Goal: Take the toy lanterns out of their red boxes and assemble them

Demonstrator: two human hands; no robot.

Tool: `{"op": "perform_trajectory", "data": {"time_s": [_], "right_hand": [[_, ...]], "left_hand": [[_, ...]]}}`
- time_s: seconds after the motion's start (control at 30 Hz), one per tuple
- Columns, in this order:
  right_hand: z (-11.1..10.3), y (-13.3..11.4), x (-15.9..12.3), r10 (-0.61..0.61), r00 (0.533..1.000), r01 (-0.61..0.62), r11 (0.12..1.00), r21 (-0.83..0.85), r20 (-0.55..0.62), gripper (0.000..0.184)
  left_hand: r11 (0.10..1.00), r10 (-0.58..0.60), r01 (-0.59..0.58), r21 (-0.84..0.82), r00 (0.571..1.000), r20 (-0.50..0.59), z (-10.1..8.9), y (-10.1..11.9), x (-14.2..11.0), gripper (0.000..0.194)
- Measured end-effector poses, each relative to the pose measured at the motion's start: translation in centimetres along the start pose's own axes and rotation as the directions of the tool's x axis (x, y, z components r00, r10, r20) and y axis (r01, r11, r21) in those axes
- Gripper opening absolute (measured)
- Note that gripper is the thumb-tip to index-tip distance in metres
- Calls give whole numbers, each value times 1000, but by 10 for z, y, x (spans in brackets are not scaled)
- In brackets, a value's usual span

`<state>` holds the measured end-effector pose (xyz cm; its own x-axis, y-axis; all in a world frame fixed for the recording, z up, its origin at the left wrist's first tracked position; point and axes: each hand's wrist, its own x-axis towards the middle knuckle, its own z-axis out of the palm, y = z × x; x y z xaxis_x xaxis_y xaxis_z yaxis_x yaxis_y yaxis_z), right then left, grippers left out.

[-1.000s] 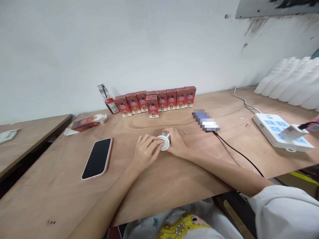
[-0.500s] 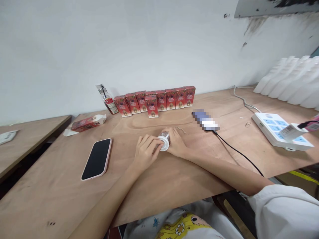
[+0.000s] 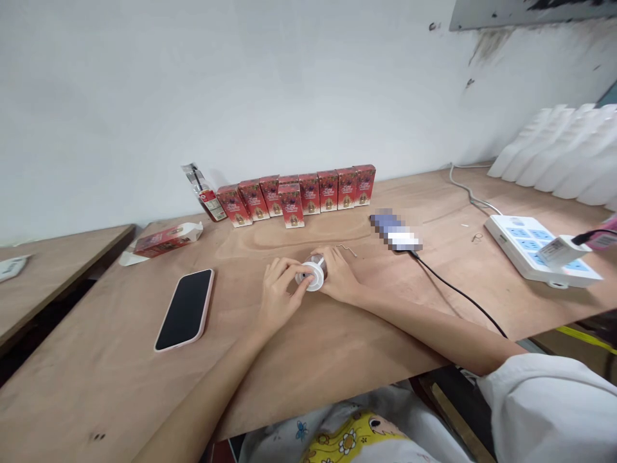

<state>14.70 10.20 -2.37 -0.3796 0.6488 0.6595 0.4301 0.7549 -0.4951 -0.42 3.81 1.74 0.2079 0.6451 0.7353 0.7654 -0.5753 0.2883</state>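
Observation:
Between my hands is a small clear object with a round white base (image 3: 315,280), the base tilted toward me. My right hand (image 3: 341,276) wraps around the clear body and hides most of it. My left hand (image 3: 282,292) grips the base by its left edge, thumb on its face and fingers curled over the rim. A small dark spot shows on the base beside the left fingertips. Just beyond my right hand lies a thin bent wire (image 3: 354,252).
Several red printed boxes (image 3: 328,191) stand along the wall, and an opened one (image 3: 164,240) lies at left. A black-screened phone (image 3: 186,310), a blurred-out phone (image 3: 393,230) on a cable, a power strip (image 3: 525,247), a drink pack (image 3: 212,204) and white plastic pieces (image 3: 535,154) are around.
My left fingers have shifted slightly left on the white base, uncovering more of its face and a dark spot. My right hand keeps its hold. The camera view has moved slightly.

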Motion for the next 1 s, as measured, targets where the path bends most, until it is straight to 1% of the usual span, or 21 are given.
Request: {"op": "perform_trajectory", "data": {"time_s": [0.1, 0.23, 0.37, 0.47, 0.53, 0.67, 0.73, 0.9, 1.0], "right_hand": [[1, 1, 0, 1, 1000, -1, 1000, 0, -1, 40], [1, 2, 0, 2, 1000, -2, 1000, -16, 8, 42], [1, 1, 0, 6, 1000, -6, 1000, -14, 13, 41], [0, 1, 0, 1, 1000, -1, 1000, -26, 7, 41], [0, 0, 0, 9, 1000, -9, 999, -51, -2, 40], [-1, -2, -1, 6, 1000, -7, 995, -100, -7, 36], [-1, -2, -1, -1, 1000, 0, 993, -119, -10, 35], [-1, -2, -2, 17, 1000, -20, 988, -152, -20, 36], [0, -2, -3, -9, 1000, 11, 986, -166, 12, 37]], "left_hand": [[995, -75, 74, -73, 997, -13, 0, 0, 0, 8], [983, -116, 114, -146, 993, -5, 2, -2, 0, 8], [975, -164, 163, -149, 986, 3, 5, -5, -1, 15], [970, -190, 195, -145, 981, 44, 6, -6, -2, 17], [963, -201, 213, -167, 976, 85, 7, -5, -3, 17], [933, -208, 248, -261, 963, 171, 9, -6, -5, 22], [917, -206, 259, -304, 959, 196, 9, -7, -6, 23], [901, -212, 274, -336, 954, 212, 9, -8, -6, 26], [921, -225, 267, -283, 959, 171, 14, -4, -8, 38]]}}
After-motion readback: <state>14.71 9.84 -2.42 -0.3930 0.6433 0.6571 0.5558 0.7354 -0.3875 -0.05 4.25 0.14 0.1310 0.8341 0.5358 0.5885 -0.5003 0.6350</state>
